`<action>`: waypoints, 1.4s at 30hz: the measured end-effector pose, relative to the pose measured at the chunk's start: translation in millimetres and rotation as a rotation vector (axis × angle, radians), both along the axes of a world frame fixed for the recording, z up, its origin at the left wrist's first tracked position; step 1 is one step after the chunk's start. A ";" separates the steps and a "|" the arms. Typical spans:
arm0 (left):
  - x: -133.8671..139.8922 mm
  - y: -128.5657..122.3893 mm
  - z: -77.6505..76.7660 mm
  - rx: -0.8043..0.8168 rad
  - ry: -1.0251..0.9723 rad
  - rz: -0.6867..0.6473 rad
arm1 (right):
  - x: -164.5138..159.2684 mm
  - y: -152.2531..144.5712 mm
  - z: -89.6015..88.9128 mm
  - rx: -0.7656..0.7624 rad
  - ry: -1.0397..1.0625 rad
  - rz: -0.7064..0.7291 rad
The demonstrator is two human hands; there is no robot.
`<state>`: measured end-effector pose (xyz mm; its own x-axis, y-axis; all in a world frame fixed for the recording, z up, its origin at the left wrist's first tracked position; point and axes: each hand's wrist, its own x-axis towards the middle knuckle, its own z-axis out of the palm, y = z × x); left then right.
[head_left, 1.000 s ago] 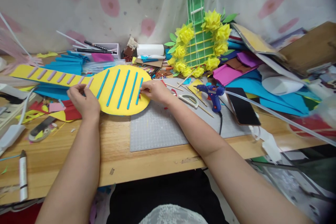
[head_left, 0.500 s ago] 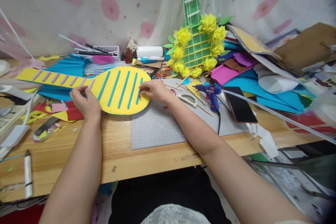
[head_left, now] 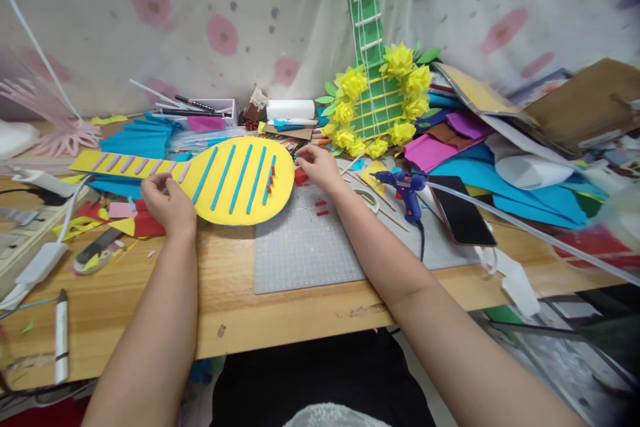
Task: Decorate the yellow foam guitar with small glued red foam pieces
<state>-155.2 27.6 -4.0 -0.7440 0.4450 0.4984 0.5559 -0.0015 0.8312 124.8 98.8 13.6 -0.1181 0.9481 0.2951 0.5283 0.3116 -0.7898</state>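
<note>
A yellow craft guitar (head_left: 240, 210) lies with its neck to the left, partly over the cutting mat. Blue strips cross its body and short pink strips cross its neck. Several small red pieces (head_left: 270, 180) sit on the rightmost blue strip. My left hand (head_left: 170, 203) is closed at the near edge of the neck, where it meets the body. Just off the body's right edge is my right hand (head_left: 320, 170), fingers bent and a little apart, with nothing visible in them. Beneath it lie a red scrap (head_left: 301, 177) and two short red pieces (head_left: 321, 207).
The grey cutting mat (head_left: 300, 260) bears scissors (head_left: 369, 200), sticks and a blue glue gun (head_left: 407, 190), with a phone (head_left: 463, 210) beside it. A green flowered guitar (head_left: 377, 103) leans at the back. Coloured paper (head_left: 530, 180) is piled right; a power strip (head_left: 30, 233) lies left.
My right hand has left the red pieces on the guitar and moved right, past its edge. The red pieces there now show. My left hand stays at the neck; the view has shifted slightly.
</note>
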 end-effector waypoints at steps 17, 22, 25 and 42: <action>6.9 -17.3 16.6 0.139 0.250 0.101 | 57.2 -17.9 32.4 -0.052 -0.296 0.159; -24.6 -15.0 14.8 0.219 0.107 0.178 | 73.0 -47.1 7.9 -0.106 -0.251 0.165; -43.6 -11.5 10.2 0.165 0.037 0.134 | 79.4 -57.2 -1.6 -0.102 -0.246 0.120; 88.8 -34.2 17.3 0.013 0.552 -0.392 | 75.0 -58.1 -21.9 0.141 -0.468 0.281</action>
<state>-66.4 -6.6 13.3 -0.1635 0.6212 0.7664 0.8553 -0.2980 0.4239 199.9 40.6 -8.3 -0.5091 0.8166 0.2721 0.6937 0.5764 -0.4319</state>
